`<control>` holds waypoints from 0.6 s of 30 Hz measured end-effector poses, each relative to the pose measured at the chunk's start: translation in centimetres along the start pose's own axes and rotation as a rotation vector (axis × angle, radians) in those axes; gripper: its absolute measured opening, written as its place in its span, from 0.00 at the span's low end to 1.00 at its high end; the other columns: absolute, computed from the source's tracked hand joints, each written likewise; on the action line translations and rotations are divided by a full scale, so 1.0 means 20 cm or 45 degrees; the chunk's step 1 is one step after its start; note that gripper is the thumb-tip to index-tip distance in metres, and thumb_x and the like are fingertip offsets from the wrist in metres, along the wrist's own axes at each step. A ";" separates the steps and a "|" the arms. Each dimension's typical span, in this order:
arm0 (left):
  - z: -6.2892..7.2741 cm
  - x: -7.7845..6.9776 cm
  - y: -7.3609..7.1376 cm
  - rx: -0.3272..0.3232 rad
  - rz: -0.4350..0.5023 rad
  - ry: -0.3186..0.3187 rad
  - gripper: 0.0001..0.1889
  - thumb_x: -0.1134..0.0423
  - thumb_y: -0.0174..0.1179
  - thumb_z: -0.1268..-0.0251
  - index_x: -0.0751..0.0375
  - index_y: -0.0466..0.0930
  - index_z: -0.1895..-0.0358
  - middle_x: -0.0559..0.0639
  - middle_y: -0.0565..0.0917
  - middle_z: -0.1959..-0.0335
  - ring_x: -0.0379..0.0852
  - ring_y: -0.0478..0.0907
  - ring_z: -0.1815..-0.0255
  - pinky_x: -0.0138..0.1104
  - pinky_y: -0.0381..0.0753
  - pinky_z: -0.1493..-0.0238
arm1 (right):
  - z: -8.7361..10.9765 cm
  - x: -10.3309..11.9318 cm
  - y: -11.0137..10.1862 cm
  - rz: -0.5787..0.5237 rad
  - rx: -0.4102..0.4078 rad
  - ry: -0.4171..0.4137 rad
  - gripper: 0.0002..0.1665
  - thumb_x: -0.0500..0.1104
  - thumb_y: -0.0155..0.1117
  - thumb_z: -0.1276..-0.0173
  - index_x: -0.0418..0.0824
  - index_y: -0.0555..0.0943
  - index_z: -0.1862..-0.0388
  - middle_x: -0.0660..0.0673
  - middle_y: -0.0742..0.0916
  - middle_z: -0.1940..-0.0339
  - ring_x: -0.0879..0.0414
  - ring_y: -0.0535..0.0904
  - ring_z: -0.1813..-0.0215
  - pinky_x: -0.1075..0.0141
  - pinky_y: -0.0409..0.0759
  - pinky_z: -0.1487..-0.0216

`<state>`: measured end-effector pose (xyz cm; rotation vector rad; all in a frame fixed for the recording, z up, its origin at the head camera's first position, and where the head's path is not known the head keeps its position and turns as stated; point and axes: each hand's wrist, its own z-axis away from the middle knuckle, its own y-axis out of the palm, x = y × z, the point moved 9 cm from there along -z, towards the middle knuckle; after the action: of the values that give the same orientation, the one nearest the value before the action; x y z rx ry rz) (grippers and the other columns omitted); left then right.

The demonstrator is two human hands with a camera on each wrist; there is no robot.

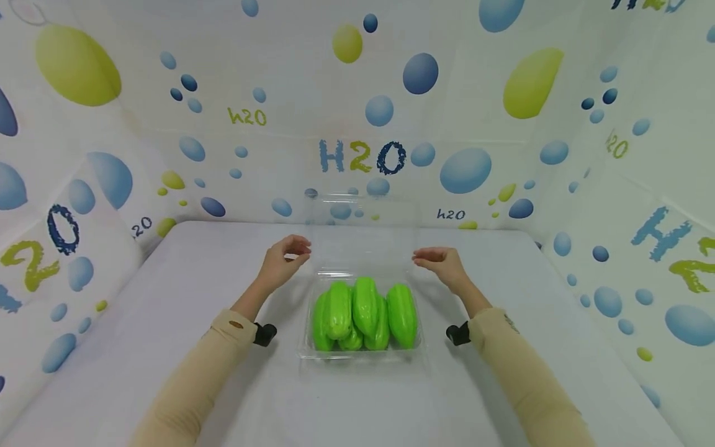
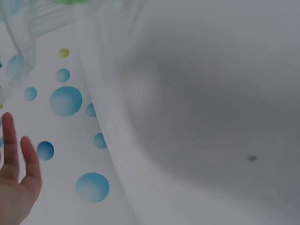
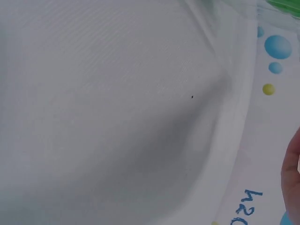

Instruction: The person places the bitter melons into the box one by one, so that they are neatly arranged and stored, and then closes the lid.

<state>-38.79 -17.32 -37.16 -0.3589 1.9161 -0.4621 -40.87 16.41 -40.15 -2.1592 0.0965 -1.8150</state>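
Observation:
A clear plastic clamshell box (image 1: pixel 363 355) stands on the table with its lid (image 1: pixel 365 245) raised at the back. Several glossy green, ridged fruits (image 1: pixel 365 307), like star fruit in shape, lie in its base. At the lid's left edge is my left hand (image 1: pixel 285 261), thumb and fingers loosely bent with a gap between them. In the left wrist view two of its fingers (image 2: pixel 9 145) stretch straight up beside the clear plastic (image 2: pixel 18 51). My right hand (image 1: pixel 444 266) has its fingertips right at the lid's right edge; little of that hand (image 3: pixel 291 180) shows in the right wrist view.
A white cloth covers the table (image 1: pixel 357 410). Behind and on both sides hangs a white curtain (image 1: pixel 301 81) printed with blue and green drops and H2O lettering. Dark wrist devices (image 1: pixel 265 334) stick out from the beige sleeves (image 1: pixel 192 379).

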 end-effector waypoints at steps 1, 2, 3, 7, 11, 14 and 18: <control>0.02 -0.02 -0.01 -0.018 -0.051 0.066 0.09 0.69 0.59 0.40 0.64 0.76 0.56 0.57 0.81 0.61 0.52 0.77 0.57 0.44 0.76 0.57 | 0.01 0.02 0.00 0.028 0.006 -0.038 0.19 0.38 0.66 0.41 0.27 0.80 0.54 0.37 0.85 0.58 0.61 0.82 0.59 0.61 0.76 0.50; 0.04 -0.04 -0.02 -0.028 -0.094 0.117 0.07 0.69 0.60 0.40 0.62 0.77 0.58 0.55 0.82 0.62 0.52 0.77 0.58 0.45 0.76 0.58 | 0.02 0.03 0.00 0.070 0.011 -0.077 0.17 0.37 0.67 0.41 0.28 0.81 0.56 0.37 0.85 0.59 0.61 0.81 0.59 0.64 0.77 0.52; 0.06 -0.06 -0.02 -0.031 -0.135 0.163 0.06 0.69 0.60 0.41 0.62 0.78 0.60 0.54 0.83 0.64 0.51 0.78 0.59 0.46 0.76 0.59 | 0.04 0.05 0.00 0.132 0.012 -0.120 0.15 0.37 0.67 0.42 0.29 0.82 0.59 0.38 0.86 0.60 0.62 0.81 0.60 0.67 0.77 0.55; 0.15 -0.11 -0.02 0.003 -0.348 0.309 0.04 0.70 0.62 0.43 0.61 0.80 0.65 0.52 0.83 0.67 0.50 0.79 0.61 0.48 0.76 0.58 | 0.11 0.11 0.01 0.465 -0.001 -0.247 0.09 0.38 0.68 0.43 0.31 0.85 0.69 0.41 0.86 0.70 0.63 0.78 0.71 0.72 0.76 0.71; 0.24 -0.16 0.01 0.074 -0.571 0.403 0.06 0.71 0.63 0.46 0.61 0.82 0.64 0.51 0.84 0.65 0.51 0.79 0.59 0.46 0.76 0.56 | 0.17 0.15 0.04 0.739 0.006 -0.325 0.06 0.36 0.68 0.44 0.33 0.85 0.70 0.42 0.86 0.70 0.58 0.78 0.73 0.65 0.76 0.73; 0.29 -0.19 0.03 0.132 -0.648 0.468 0.07 0.72 0.62 0.46 0.60 0.83 0.64 0.50 0.84 0.64 0.50 0.79 0.58 0.43 0.77 0.56 | 0.22 0.18 0.07 0.891 0.051 -0.397 0.07 0.35 0.68 0.45 0.37 0.86 0.65 0.44 0.87 0.63 0.53 0.81 0.65 0.58 0.79 0.64; 0.33 -0.21 0.06 0.187 -0.689 0.512 0.06 0.71 0.60 0.44 0.60 0.83 0.65 0.50 0.84 0.60 0.50 0.78 0.56 0.42 0.77 0.55 | 0.28 0.19 0.11 1.087 0.098 -0.439 0.09 0.38 0.68 0.44 0.42 0.86 0.62 0.48 0.86 0.60 0.54 0.81 0.61 0.58 0.78 0.60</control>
<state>-31.12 -15.30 -36.67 -0.7371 2.1431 -1.0933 -34.40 14.45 -38.07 -1.8947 0.7246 -0.9416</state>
